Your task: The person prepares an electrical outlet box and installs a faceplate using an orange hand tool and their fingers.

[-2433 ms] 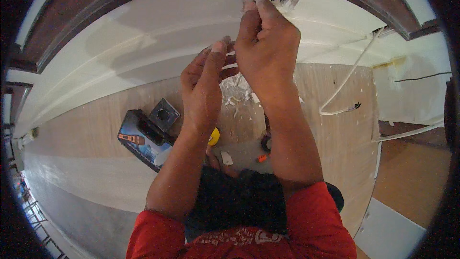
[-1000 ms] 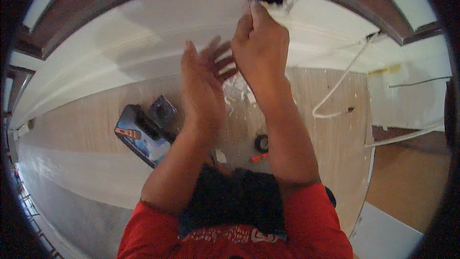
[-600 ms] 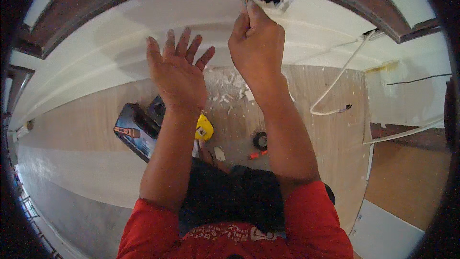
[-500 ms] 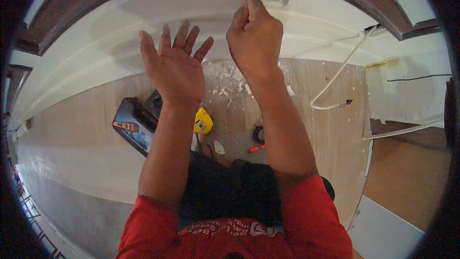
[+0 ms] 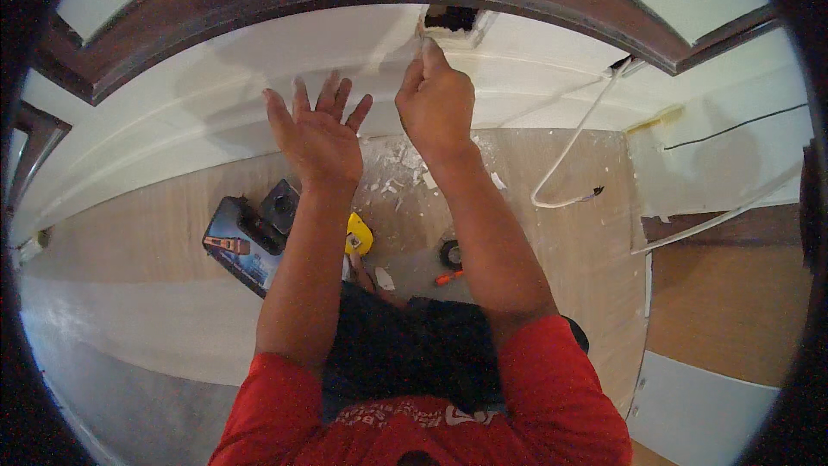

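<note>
My right hand (image 5: 438, 103) is raised to the white wall (image 5: 371, 52), just below a rough square hole (image 5: 450, 19) cut in it. Its fingers are closed round a thin pencil-like tool (image 5: 420, 38), mostly hidden by the hand; its kind is hard to make out. To the left of it, my left hand (image 5: 321, 134) is held up with the palm showing and fingers spread, holding nothing. Whether it touches the wall I cannot tell.
Broken white chips (image 5: 401, 164) litter the floor below the hole. Near my legs lie a yellow tape measure (image 5: 359, 236), a black tape roll (image 5: 450, 254), an orange-handled tool (image 5: 448, 278) and a dark tool box (image 5: 237, 246). A white cable (image 5: 573, 142) hangs at right.
The view has tilted upward, so the hole and both hands sit lower in it. My right hand stays closed on the thin tool near the hole; my left hand stays spread.
</note>
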Demonstrator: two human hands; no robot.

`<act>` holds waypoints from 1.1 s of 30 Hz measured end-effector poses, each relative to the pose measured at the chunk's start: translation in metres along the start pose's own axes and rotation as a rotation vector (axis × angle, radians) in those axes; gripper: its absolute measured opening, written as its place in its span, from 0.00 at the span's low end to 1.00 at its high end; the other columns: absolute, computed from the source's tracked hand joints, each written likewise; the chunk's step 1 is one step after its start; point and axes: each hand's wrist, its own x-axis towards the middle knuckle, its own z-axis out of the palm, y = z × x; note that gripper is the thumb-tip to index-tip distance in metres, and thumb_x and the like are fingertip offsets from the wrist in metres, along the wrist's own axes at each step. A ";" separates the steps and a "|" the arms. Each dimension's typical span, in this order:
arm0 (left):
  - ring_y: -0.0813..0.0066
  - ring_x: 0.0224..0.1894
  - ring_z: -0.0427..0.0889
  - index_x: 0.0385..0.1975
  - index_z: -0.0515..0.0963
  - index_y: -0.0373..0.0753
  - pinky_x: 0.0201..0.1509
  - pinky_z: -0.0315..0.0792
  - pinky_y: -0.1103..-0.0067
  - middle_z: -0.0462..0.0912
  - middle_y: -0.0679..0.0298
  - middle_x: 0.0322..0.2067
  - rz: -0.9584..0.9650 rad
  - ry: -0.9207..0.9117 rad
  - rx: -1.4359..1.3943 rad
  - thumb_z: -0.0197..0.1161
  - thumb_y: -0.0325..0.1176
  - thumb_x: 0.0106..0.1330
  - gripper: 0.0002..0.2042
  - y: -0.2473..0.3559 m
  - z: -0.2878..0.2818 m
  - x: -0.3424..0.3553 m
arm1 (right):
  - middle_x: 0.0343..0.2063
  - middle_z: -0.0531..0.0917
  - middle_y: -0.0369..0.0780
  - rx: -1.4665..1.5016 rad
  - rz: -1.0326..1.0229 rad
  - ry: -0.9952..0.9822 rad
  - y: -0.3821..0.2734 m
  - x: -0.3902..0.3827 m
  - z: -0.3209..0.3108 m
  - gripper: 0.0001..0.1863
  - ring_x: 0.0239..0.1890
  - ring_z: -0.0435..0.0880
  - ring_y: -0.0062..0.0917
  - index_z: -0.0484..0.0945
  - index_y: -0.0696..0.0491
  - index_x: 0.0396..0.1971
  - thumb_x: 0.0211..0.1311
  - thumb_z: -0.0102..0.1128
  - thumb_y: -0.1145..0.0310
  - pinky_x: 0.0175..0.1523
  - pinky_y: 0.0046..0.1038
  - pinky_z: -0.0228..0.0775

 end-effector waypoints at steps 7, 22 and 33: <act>0.52 0.70 0.59 0.77 0.36 0.46 0.67 0.61 0.54 0.55 0.49 0.71 -0.001 -0.018 0.027 0.47 0.73 0.63 0.51 0.000 0.005 -0.011 | 0.19 0.82 0.52 -0.104 0.005 -0.092 -0.015 0.004 -0.007 0.12 0.24 0.84 0.48 0.79 0.61 0.42 0.63 0.55 0.72 0.32 0.45 0.76; 0.49 0.74 0.52 0.76 0.32 0.45 0.72 0.52 0.49 0.46 0.47 0.74 -0.044 -0.071 -0.051 0.45 0.72 0.64 0.52 0.006 0.005 -0.010 | 0.21 0.82 0.52 -0.113 0.014 -0.132 -0.003 0.003 -0.004 0.18 0.25 0.84 0.49 0.77 0.58 0.52 0.64 0.54 0.70 0.33 0.47 0.76; 0.47 0.73 0.52 0.76 0.29 0.45 0.71 0.57 0.50 0.44 0.44 0.73 -0.117 0.042 -0.151 0.48 0.72 0.62 0.54 0.009 -0.006 0.001 | 0.15 0.80 0.51 0.003 -0.002 0.002 -0.002 0.001 -0.004 0.15 0.17 0.83 0.40 0.80 0.65 0.48 0.64 0.56 0.74 0.23 0.35 0.72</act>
